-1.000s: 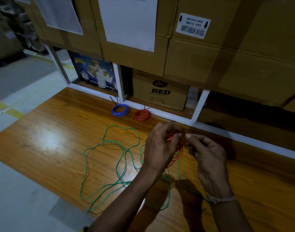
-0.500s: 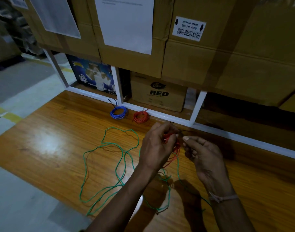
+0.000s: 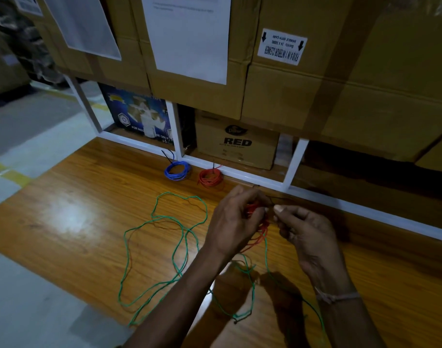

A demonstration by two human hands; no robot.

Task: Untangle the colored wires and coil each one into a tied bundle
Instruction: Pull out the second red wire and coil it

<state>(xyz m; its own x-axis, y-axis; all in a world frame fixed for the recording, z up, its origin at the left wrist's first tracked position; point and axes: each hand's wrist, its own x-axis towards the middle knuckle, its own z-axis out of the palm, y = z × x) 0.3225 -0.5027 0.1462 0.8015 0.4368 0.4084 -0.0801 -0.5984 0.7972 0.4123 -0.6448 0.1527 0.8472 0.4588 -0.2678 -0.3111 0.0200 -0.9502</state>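
Two coils finished: blue bundle (image 3: 177, 171) and red bundle (image 3: 210, 177), each tied with a dark tie, lying side by side on the wooden surface (image 3: 71, 222) against the white rack frame (image 3: 290, 169).

Item in hand: second red coil (image 3: 257, 226), held above the surface between both hands. Left hand (image 3: 233, 222), grip curled round the coil's upper part. Right hand (image 3: 306, 231), grip pinching a thin dark tie (image 3: 275, 198) at the coil's top; thumb and forefinger pressed together.

Change over the last second: little. Both hands have stayed at the same coil, with only slight finger movement at the tie; the view has drifted a touch. Judged meaning: the tying step on this coil is in progress and not visibly complete; whether the tie is yet closed cannot be told.

Outstanding: green wire (image 3: 164, 247), loose in wide loops on the surface to the left of and beneath the hands, uncoiled and untied. One strand runs under the right forearm.

Legible writing: small carton (image 3: 236, 146) under the rack, "RED", with "Dabur" above it. Upper carton label (image 3: 282, 47), printed upside down, "HANDLE WITH CARE" and "INTERIOR CLEANER". Blue box (image 3: 139, 116), partial "FOR IND... USE ONLY". White sheets on cartons: text too faint to read
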